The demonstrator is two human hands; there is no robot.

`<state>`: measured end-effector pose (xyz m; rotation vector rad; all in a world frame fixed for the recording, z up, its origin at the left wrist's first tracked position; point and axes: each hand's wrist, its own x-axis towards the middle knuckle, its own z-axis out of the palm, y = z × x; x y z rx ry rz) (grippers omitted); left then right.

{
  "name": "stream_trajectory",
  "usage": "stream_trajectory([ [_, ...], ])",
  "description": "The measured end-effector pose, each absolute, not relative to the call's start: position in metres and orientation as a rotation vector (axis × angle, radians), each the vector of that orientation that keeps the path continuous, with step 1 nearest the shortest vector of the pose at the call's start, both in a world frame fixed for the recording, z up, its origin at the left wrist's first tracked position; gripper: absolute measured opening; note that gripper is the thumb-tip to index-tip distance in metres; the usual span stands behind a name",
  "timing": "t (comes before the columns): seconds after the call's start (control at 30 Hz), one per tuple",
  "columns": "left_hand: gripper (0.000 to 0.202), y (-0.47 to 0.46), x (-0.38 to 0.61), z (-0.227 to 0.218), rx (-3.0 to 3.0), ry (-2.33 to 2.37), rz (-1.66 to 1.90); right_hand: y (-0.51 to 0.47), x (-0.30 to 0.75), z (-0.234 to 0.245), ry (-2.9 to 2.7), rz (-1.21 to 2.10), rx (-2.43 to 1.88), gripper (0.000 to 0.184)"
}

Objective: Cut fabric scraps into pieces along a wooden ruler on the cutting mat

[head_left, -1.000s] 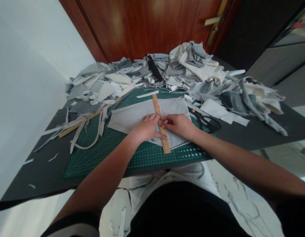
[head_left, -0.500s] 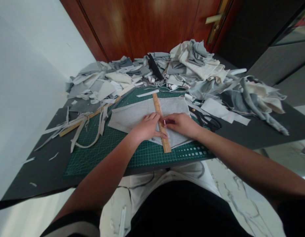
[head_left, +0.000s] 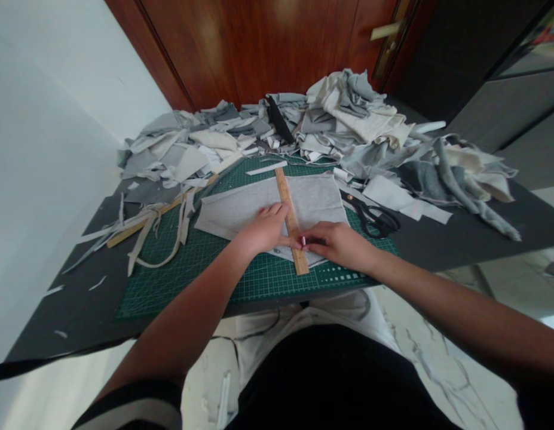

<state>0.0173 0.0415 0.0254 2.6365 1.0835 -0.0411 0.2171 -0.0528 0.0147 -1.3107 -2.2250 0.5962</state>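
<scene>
A piece of light grey fabric (head_left: 234,209) lies flat on the green cutting mat (head_left: 182,292). Across it, slightly slanted, runs a wooden ruler (head_left: 284,188). My left hand (head_left: 266,229) rests with fingers spread on the fabric and the ruler's left edge, its thumb reaching over the ruler. On the ruler's right side, my right hand (head_left: 333,242) pinches a small pale pink stick of chalk (head_left: 303,241) near the left thumb tip. Black scissors (head_left: 375,220) lie to the right of the fabric, close to my right hand.
Piles of grey and cream fabric scraps (head_left: 339,113) cover the back of the dark table (head_left: 474,233). Thin cut strips (head_left: 140,239) and a second wooden stick (head_left: 128,232) lie at left. Behind stands a wooden door (head_left: 250,54); a white wall (head_left: 57,119) borders the left.
My right hand has slid toward me along the ruler's right edge, with the chalk in its fingers. My left hand stays in place on the ruler. The view has shifted slightly.
</scene>
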Motion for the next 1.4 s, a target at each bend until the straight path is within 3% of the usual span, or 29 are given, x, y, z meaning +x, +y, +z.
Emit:
stream_trajectory([
  [0.3,0.094,0.042,0.017,0.025,2.635,1.084,-0.050,-0.080,0.218,0.010,-2.210,0.618,-1.276,0.027],
  [0.8,0.089,0.045,0.015,0.020,2.644,1.063,-0.020,-0.088,0.234,0.021,-2.274,0.641,-1.008,0.015],
  [1.13,0.088,0.043,0.014,0.022,2.633,1.073,-0.027,-0.068,0.223,0.018,-1.959,0.423,-1.515,0.018],
  [1.4,0.089,0.044,0.015,0.023,2.641,1.062,-0.033,-0.057,0.202,0.013,-2.005,0.536,-1.574,0.015],
])
